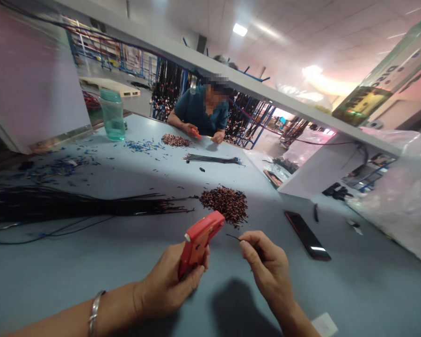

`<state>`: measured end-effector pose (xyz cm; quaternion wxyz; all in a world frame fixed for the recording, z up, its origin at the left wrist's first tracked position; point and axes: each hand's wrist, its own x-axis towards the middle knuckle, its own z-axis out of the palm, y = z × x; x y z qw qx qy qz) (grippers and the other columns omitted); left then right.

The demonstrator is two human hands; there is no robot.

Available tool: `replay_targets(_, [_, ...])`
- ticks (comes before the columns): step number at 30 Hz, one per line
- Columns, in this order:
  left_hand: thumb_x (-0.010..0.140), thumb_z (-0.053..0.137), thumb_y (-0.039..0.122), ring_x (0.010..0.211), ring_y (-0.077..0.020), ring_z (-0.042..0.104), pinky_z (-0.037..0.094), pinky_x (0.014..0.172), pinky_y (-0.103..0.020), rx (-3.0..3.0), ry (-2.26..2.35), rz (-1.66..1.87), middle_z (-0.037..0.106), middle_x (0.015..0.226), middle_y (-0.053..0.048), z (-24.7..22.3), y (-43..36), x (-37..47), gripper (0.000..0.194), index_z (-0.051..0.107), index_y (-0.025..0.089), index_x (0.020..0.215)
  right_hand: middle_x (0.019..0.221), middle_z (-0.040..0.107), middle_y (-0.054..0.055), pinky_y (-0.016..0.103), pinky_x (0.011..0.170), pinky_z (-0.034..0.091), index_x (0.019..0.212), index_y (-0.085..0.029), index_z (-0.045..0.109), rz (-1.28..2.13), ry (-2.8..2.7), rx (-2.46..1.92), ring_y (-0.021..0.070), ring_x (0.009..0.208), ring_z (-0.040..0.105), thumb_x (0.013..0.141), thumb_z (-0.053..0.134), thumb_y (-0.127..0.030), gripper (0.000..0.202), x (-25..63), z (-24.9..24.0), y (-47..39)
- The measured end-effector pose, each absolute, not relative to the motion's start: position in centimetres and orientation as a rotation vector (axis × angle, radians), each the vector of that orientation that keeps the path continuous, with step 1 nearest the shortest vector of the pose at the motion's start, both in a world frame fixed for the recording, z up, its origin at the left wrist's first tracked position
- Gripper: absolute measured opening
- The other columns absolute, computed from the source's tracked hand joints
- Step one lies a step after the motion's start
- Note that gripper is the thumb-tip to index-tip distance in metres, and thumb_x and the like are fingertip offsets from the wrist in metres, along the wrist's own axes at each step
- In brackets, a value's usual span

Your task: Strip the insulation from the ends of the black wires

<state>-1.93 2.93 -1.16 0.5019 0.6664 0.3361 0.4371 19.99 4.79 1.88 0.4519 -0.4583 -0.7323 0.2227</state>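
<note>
My left hand, with a metal bangle on the wrist, is wrapped round a red wire stripper whose head points up and to the right. To its right, my right hand pinches a thin black wire between thumb and fingers. The wire's free end points toward the tool, apart from it. Just beyond both hands lies a pile of small dark and copper-coloured pieces. On the left stretches a long bundle of black wires, its ends toward that pile.
A phone lies on the table at right. Blue scraps and a green bottle are at left. Across the table, a person holds a red tool near another pile and wire bundle. A shelf beam crosses above.
</note>
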Motion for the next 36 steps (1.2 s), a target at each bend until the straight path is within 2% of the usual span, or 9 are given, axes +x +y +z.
replay_targets(4, [0.084, 0.054, 0.015, 0.061, -0.0153, 0.048, 0.041, 0.060, -0.028, 1.827, 0.911, 1.141, 0.057, 0.075, -0.002, -0.9, 2.7, -2.0, 0.010, 0.057, 0.021, 0.091, 0.057, 0.044, -0.006, 0.021, 0.042, 0.029, 0.079, -0.021, 0.062, 0.587, -1.767, -1.099, 0.0098, 0.046, 0.037, 0.089, 0.058, -0.026, 0.011, 19.8, 2.2, 4.4])
replay_targets(7, [0.081, 0.056, 0.013, 0.061, -0.0162, 0.048, 0.039, 0.061, -0.028, 1.938, 0.951, 1.177, 0.057, 0.075, -0.002, -0.7, 2.7, -2.0, 0.014, 0.057, 0.021, 0.092, 0.059, 0.047, -0.005, 0.021, 0.043, 0.029, 0.080, -0.020, 0.063, 0.689, -1.710, -1.097, 0.0098, 0.048, 0.037, 0.088, 0.061, -0.027, 0.011, 19.9, 2.0, 4.5])
replay_targets(12, [0.083, 0.053, 0.019, 0.068, -0.0195, 0.052, 0.041, 0.065, -0.031, 2.147, 0.941, 1.275, 0.060, 0.082, -0.005, -1.3, 2.8, -1.7, 0.017, 0.055, 0.020, 0.101, 0.063, 0.049, -0.003, 0.021, 0.050, 0.033, 0.079, -0.019, 0.064, 0.983, -1.519, -1.134, 0.0106, 0.055, 0.038, 0.087, 0.064, -0.037, 0.020, 20.1, 0.8, 5.0])
replay_targets(18, [0.092, 0.042, 0.025, 0.071, -0.0245, 0.052, 0.044, 0.065, -0.039, 2.512, 0.960, 1.299, 0.060, 0.085, -0.011, -1.7, 3.1, -1.3, 0.019, 0.049, 0.014, 0.105, 0.056, 0.039, -0.007, 0.019, 0.044, 0.024, 0.075, -0.019, 0.061, 1.349, -1.271, -1.080, 0.0082, 0.050, 0.027, 0.084, 0.069, -0.040, 0.025, 20.0, 0.7, 5.3])
replay_targets(23, [0.089, 0.040, 0.022, 0.070, -0.0257, 0.051, 0.045, 0.063, -0.042, 2.620, 0.985, 1.235, 0.060, 0.084, -0.013, -1.8, 3.1, -1.3, 0.021, 0.050, 0.012, 0.105, 0.060, 0.046, -0.005, 0.019, 0.048, 0.029, 0.072, -0.018, 0.063, 1.382, -1.323, -1.023, 0.0087, 0.053, 0.034, 0.079, 0.075, -0.040, 0.026, 20.7, 1.1, 5.5])
replay_targets(29, [0.079, 0.045, 0.014, 0.071, -0.0259, 0.052, 0.046, 0.065, -0.043, 2.622, 0.999, 1.180, 0.060, 0.085, -0.014, -1.9, 3.1, -1.3, 0.023, 0.049, 0.013, 0.102, 0.063, 0.054, -0.002, 0.021, 0.052, 0.033, 0.076, -0.017, 0.068, 1.373, -1.452, -0.966, 0.0099, 0.056, 0.040, 0.082, 0.073, -0.039, 0.023, 21.4, 1.0, 5.5])
replay_targets(36, [0.078, 0.045, 0.014, 0.071, -0.0253, 0.051, 0.046, 0.066, -0.042, 2.612, 1.016, 1.158, 0.059, 0.084, -0.012, -1.9, 3.0, -1.3, 0.026, 0.049, 0.014, 0.103, 0.058, 0.047, -0.004, 0.022, 0.050, 0.031, 0.071, -0.019, 0.069, 1.233, -1.447, -0.930, 0.0102, 0.053, 0.036, 0.078, 0.074, -0.042, 0.025, 21.5, 1.6, 5.6])
